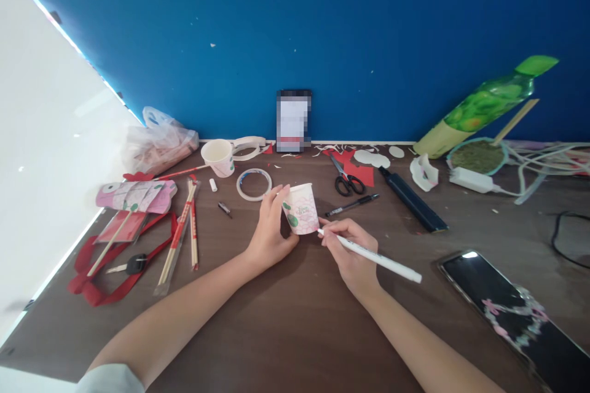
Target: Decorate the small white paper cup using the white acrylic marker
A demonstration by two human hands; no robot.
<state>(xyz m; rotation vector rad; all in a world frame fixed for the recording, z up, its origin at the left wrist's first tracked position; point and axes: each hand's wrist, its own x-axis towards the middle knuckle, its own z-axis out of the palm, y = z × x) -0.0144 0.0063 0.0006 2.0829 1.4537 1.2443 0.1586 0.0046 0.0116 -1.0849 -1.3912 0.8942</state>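
Note:
My left hand [271, 224] is closed around the left side of a paper cup [302, 210] with a pink and green print, which is tilted a little above the table. In my right hand [353, 252] is a white marker [382, 261], held like a pen. Its tip meets the cup's lower right edge, or comes very close to it. Beyond the cup lie a roll of tape [254, 185], black-handled scissors [349, 179] on red paper [362, 172], and a black pen [353, 204].
Another paper cup [219, 158] stands at the back left, near wrapped chopsticks [182, 230], a key [133, 264] and a red ribbon [87, 258]. Rightward are a black box cutter [415, 202], a phone [502, 301] and a green bottle [488, 104] leaning on the blue partition [369, 31].

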